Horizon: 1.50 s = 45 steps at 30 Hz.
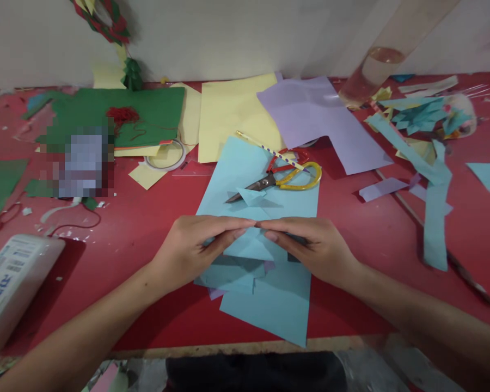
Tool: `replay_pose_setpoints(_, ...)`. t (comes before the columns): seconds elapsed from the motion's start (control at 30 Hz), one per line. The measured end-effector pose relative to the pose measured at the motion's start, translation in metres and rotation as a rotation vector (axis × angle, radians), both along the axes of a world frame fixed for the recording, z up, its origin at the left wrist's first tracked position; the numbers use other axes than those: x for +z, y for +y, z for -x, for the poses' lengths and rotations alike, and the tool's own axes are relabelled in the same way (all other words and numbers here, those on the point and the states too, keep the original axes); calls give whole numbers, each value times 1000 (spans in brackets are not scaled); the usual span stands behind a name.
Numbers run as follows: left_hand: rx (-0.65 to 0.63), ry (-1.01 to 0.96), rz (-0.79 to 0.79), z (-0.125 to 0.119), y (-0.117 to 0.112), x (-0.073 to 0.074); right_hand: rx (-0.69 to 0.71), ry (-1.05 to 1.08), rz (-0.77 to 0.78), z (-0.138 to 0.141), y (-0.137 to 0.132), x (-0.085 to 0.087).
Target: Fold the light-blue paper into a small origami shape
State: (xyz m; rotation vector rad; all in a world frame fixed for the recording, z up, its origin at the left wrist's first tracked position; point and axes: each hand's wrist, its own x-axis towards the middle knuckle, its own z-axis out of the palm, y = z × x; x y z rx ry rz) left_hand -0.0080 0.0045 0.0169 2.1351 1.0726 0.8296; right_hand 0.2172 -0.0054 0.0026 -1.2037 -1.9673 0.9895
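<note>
Between both hands is a small folded piece of light blue paper (253, 246), pinched at its upper edge. My left hand (202, 242) grips it from the left, thumb below and fingers above. From the right, my right hand (310, 242) holds it the same way, and the fingertips of both hands meet in the middle. Just beyond them, a small folded blue paper shape (253, 196) lies by the blades of scissors (269, 181) with red and yellow handles. Under these spreads a larger blue sheet (224, 169), and more cut blue pieces (277, 310) lie beneath my hands.
A pencil (269, 149) rests across the scissors. Behind are yellow paper (237, 109), purple paper (310, 114), green paper (155, 109) and a tape roll (165, 155). A white power strip (24, 283) lies left; blue strips (435, 218) and a bottle (363, 81) stand right.
</note>
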Motion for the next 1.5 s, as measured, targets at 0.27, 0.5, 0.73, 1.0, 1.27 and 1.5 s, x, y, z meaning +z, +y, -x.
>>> replay_pose_setpoints(0.27,-12,-2,-11,0,1,-1,0,-12,-1,0,0,-2)
replay_pose_setpoints(0.5,-8,9,-13,0,1,-1,12,-35,-31,-1,1,-4)
replay_pose_setpoints(0.73,-20,22,-15,1,1,-3,34,-65,-71,-2,1,-5)
replay_pose_setpoints(1.0,-34,25,-29,0,2,-3,127,-104,-118,-1,2,-3)
replay_pose_setpoints(1.27,-109,49,23,-5,0,-9,198,-105,-231,1,-1,-6)
replay_pose_setpoints(1.5,-78,33,-18,-4,-2,-9,180,-66,-243,2,-1,-6)
